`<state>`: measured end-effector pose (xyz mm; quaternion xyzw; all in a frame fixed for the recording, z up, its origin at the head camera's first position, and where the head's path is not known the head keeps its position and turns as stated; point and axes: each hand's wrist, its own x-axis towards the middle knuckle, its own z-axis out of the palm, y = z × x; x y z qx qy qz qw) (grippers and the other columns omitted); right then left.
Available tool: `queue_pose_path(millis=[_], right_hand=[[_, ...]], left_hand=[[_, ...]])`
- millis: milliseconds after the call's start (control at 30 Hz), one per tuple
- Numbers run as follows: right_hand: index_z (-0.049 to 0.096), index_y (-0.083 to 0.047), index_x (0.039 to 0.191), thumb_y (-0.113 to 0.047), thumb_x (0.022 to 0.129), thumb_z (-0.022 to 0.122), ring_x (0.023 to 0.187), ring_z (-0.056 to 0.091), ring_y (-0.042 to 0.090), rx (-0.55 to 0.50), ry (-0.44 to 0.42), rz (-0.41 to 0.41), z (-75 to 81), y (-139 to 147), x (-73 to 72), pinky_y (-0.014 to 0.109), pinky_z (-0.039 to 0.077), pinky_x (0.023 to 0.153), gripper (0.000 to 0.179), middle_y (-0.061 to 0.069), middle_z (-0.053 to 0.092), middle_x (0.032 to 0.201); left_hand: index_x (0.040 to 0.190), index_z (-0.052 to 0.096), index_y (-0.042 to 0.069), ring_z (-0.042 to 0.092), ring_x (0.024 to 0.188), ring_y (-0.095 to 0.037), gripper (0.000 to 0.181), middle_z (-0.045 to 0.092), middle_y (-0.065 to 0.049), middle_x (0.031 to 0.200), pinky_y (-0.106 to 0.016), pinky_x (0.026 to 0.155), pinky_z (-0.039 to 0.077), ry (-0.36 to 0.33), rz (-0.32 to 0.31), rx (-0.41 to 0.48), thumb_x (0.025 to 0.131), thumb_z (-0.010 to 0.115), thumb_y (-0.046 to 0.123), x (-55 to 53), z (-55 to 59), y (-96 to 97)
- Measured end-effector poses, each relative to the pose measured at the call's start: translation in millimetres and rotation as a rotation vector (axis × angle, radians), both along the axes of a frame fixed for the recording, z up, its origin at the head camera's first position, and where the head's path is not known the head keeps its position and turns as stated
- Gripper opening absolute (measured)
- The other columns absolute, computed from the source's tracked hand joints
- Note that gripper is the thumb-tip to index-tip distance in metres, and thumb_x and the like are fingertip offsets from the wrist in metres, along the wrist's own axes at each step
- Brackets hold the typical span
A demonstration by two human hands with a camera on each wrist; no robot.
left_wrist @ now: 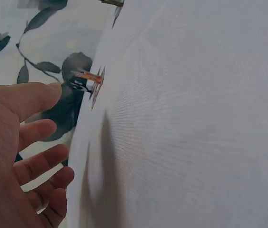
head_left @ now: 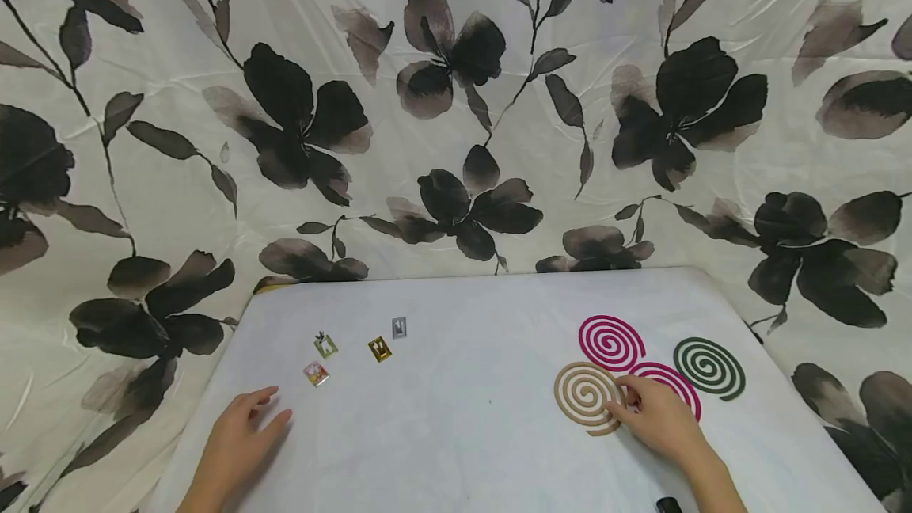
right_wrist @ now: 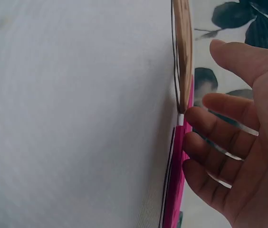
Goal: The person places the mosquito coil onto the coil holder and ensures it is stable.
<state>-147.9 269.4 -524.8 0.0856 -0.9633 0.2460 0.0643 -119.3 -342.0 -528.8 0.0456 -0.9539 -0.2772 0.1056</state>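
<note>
In the head view, my right hand [head_left: 659, 414] hovers over the tan mosquito coil [head_left: 570, 396] and a pink coil [head_left: 689, 393] that it partly covers. Its fingers are loosely bent with nothing gripped; the right wrist view puts the fingertips close beside the edges of both coils, contact unclear. Another pink coil [head_left: 610, 343] lies behind, and a dark green coil [head_left: 708, 369] to the right. My left hand [head_left: 235, 438] holds nothing, its fingers relaxed and apart, near a small pink-and-orange square piece [head_left: 316, 374].
Several small frame-like pieces lie at the left: a light green one [head_left: 328, 347], a gold one [head_left: 380, 349] and a silver one [head_left: 399, 328]. A black object [head_left: 668, 504] shows at the white table's [head_left: 442, 450] near side. Floral cloth [head_left: 456, 125] hangs behind.
</note>
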Motion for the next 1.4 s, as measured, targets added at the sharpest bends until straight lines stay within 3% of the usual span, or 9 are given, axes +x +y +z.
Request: queue_pose_path(millis=[333, 533, 800, 1000, 1400], right_hand=[[0.07, -0.013, 0.109, -0.041, 0.072, 0.085, 0.065, 0.043, 0.009, -0.079, -0.028, -0.045, -1.4, -4, 2.5, 0.029, 0.037, 0.058, 0.049, -0.005, 0.051, 0.072], [0.069, -0.009, 0.114, -0.044, 0.067, 0.087, 0.076, 0.049, 0.015, -0.069, -0.011, -0.074, -4.0, -7, 4.8, 0.037, 0.042, 0.067, 0.062, -0.002, 0.06, 0.087], [0.064, -0.001, 0.119, -0.049, 0.064, 0.087, 0.095, 0.059, 0.025, -0.085, -0.054, -0.094, -7.7, -9, -0.4, 0.048, 0.047, 0.083, 0.077, 0.01, 0.065, 0.106], [0.062, 0.003, 0.121, -0.049, 0.062, 0.088, 0.096, 0.06, 0.028, -0.109, -0.104, -0.132, -3.2, -11, -0.6, 0.051, 0.046, 0.084, 0.082, 0.011, 0.065, 0.102], [0.061, 0.003, 0.122, -0.049, 0.064, 0.087, 0.096, 0.06, 0.031, -0.109, -0.151, -0.145, -1.2, -12, -2.0, 0.053, 0.045, 0.082, 0.082, 0.012, 0.065, 0.102]], left_hand=[[0.12, 0.062, -0.006, 0.06, 0.094, -0.036, 0.049, 0.061, -0.023, 0.107, -0.052, 0.081, 0.049, 0.015, -0.022, 0.031, 0.081, 0.08, 0.02, -11.3, -2.3, -3.0], [0.119, 0.062, -0.005, 0.06, 0.091, -0.033, 0.048, 0.062, -0.021, 0.106, -0.049, 0.079, 0.049, -0.011, -0.034, 0.03, 0.082, 0.078, 0.02, -18.1, -5.0, -3.4], [0.12, 0.061, -0.006, 0.06, 0.084, -0.026, 0.052, 0.064, -0.019, 0.103, -0.041, 0.072, 0.049, -0.048, -0.015, 0.061, 0.081, 0.08, 0.023, -24.1, -8.8, -4.4], [0.12, 0.063, -0.002, 0.059, 0.083, -0.023, 0.05, 0.066, -0.015, 0.102, -0.035, 0.071, 0.049, -0.027, -0.017, 0.073, 0.081, 0.08, 0.025, -31.1, -14.9, -3.0], [0.12, 0.063, -0.003, 0.051, 0.076, -0.018, 0.049, 0.065, -0.013, 0.099, -0.028, 0.062, 0.041, -0.118, 0.007, 0.111, 0.083, 0.078, 0.026, -40.4, -8.5, -0.6]])
